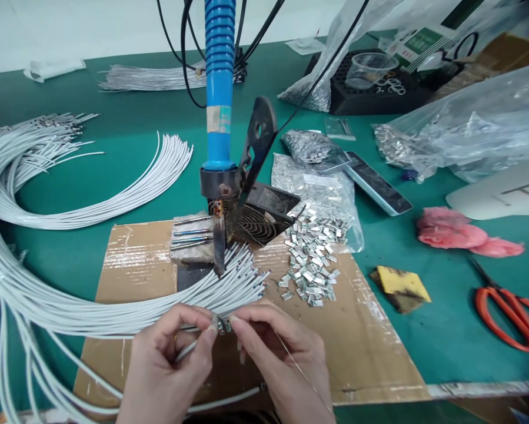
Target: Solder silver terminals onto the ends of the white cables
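My left hand (171, 359) is closed in a pinch on a white cable (187, 350), close to its end. Facing it, my right hand (286, 359) pinches a small metal piece (228, 325) against that cable end, between the two thumbs. A thin bare wire (297, 366) runs across the right hand's fingers and down its back; whether it is gripped cannot be made out. Just behind the hands lies a thick bundle of white cables (158, 306) with stripped ends. Above it, a blue-handled soldering iron (219, 141) points tip down.
Cardboard (356, 353) covers the green bench mat. Loose metal clips (312, 265) spill from a plastic bag at right. Farther right lie a yellow sponge (401, 285), red-handled scissors (506, 318), a pink cloth (452, 229) and a phone (379, 185). More cables (127, 203) curve at left.
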